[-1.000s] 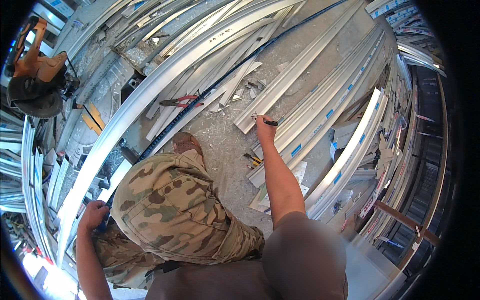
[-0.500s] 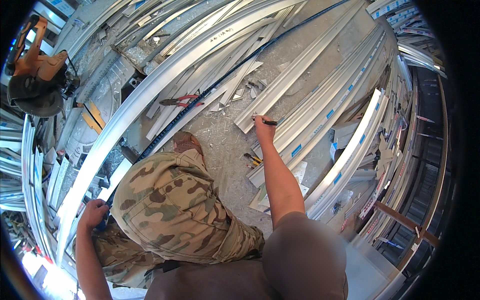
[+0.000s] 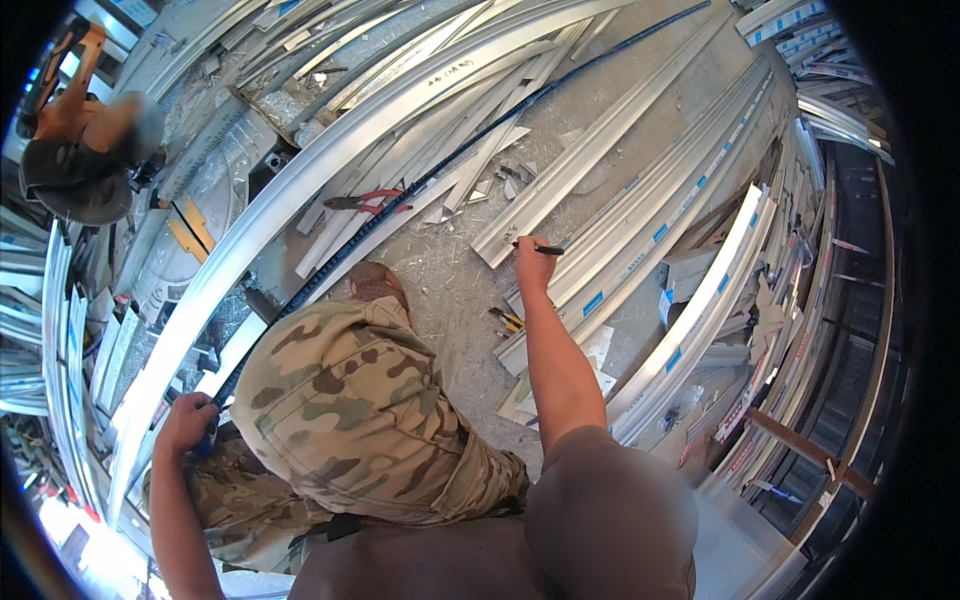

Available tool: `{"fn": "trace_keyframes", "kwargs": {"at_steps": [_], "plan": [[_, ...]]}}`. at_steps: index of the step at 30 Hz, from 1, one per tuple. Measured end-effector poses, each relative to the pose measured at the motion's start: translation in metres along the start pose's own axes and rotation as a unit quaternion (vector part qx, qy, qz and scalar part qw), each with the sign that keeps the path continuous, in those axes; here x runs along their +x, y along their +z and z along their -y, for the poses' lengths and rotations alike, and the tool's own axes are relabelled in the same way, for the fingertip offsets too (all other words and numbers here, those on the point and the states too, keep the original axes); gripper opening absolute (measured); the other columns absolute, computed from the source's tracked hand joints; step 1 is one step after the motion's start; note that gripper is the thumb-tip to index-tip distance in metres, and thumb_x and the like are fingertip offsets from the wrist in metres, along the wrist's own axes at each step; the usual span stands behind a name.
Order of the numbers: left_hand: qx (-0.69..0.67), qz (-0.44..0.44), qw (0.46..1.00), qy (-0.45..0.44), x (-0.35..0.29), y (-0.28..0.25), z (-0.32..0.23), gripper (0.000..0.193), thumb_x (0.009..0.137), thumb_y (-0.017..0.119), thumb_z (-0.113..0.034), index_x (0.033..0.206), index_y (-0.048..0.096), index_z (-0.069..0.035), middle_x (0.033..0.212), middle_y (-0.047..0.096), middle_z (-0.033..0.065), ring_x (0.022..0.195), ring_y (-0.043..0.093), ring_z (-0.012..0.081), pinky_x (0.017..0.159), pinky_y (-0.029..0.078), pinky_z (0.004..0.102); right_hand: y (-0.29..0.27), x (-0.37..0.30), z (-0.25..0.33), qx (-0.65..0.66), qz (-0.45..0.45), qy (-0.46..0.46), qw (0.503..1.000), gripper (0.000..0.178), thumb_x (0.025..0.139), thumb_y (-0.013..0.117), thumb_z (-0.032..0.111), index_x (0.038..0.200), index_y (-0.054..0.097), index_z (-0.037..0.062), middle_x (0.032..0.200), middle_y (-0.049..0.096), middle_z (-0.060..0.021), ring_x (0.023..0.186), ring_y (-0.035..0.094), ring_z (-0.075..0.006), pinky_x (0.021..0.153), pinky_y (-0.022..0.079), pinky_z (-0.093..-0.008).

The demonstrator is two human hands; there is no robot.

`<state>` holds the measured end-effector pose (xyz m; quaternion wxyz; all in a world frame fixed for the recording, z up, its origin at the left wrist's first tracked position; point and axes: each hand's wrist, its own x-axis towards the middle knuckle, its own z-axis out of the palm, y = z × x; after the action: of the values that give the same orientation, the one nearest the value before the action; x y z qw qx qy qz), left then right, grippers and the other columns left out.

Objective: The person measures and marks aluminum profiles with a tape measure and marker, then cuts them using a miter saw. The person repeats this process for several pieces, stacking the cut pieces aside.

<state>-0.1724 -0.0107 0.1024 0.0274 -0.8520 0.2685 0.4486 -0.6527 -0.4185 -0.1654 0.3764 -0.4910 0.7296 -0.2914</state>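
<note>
My right hand (image 3: 536,260) is closed round a black marker pen (image 3: 549,250). The pen's tip is at the near end of a pale metal profile (image 3: 560,190) lying on the floor, beside some small dark marks on it. At the lower left, my left hand (image 3: 187,422) is closed on the near end of a tape measure, partly hidden by the fingers and my knee. Its long dark blue blade (image 3: 440,171) runs from there to the far right, alongside a long curved-looking silver profile (image 3: 250,200).
Red-handled pliers (image 3: 368,201) lie across thin strips left of the blade. An orange cutting saw (image 3: 80,150) stands at the far left. Stacked profiles (image 3: 660,230) lie on the right. A yellow-and-black tool (image 3: 508,320) is on the floor near my right forearm, with metal scraps about.
My right hand has shifted slightly right, and the marker has swung so that its tip points left at the profile. My left hand stays closed in nearly the same place.
</note>
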Motion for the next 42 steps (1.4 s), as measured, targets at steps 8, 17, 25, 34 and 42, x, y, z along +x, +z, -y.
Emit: {"fn": "trace_keyframes", "kwargs": {"at_steps": [8,17,25,34,42], "plan": [[-0.025,0.059,0.998,0.002,0.005,-0.007,0.004,0.024,0.085,0.068,-0.022,0.093,0.074,0.000,0.075,0.070,0.0103,0.069,0.064,0.0180,0.067,0.052,0.0353,0.049,-0.043,0.036,0.189,0.155,0.038,0.969,0.044,0.098,0.053,0.033,0.114,0.069,-0.0046,0.094,0.072,-0.0134,0.070,0.064,-0.0167,0.075,0.053,-0.0341],[-0.011,0.143,0.990,0.003,-0.027,-0.013,0.025,0.069,0.075,0.080,-0.041,0.130,0.063,-0.004,0.112,0.070,0.0159,0.105,0.066,0.0276,0.093,0.051,0.0392,0.120,-0.087,0.166,0.456,0.338,0.174,0.805,0.046,0.102,0.054,0.048,0.109,0.063,0.0035,0.087,0.072,-0.0095,0.044,0.041,-0.0107,0.054,0.048,-0.0326],[-0.017,-0.157,0.972,0.172,-0.064,-0.007,0.035,0.049,0.084,0.068,-0.028,0.123,0.064,0.001,0.113,0.068,0.0247,0.103,0.066,0.0401,0.093,0.052,0.0433,0.119,-0.062,0.213,0.463,0.127,0.130,0.868,0.031,0.101,0.058,0.036,0.092,0.062,0.0062,0.075,0.066,-0.0096,0.044,0.043,-0.0117,0.040,0.034,-0.0282],[-0.091,-0.061,0.990,0.086,-0.063,-0.057,0.030,0.044,0.074,0.059,-0.021,0.109,0.072,0.001,0.081,0.071,0.0212,0.078,0.070,0.0330,0.076,0.055,0.0424,0.099,-0.040,0.263,0.403,0.062,0.072,0.910,0.027,0.098,0.058,0.034,0.086,0.062,0.0099,0.073,0.066,-0.0064,0.047,0.044,-0.0145,0.044,0.035,-0.0292],[-0.039,0.102,0.994,0.032,-0.017,-0.074,0.087,0.038,0.084,0.070,-0.036,0.108,0.076,-0.007,0.088,0.073,0.0114,0.082,0.068,0.0213,0.077,0.054,0.0342,0.110,-0.046,0.278,0.385,0.028,0.061,0.920,0.020,0.088,0.060,0.024,0.089,0.063,0.0042,0.071,0.064,-0.0066,0.047,0.047,-0.0143,0.042,0.034,-0.0291]]}}
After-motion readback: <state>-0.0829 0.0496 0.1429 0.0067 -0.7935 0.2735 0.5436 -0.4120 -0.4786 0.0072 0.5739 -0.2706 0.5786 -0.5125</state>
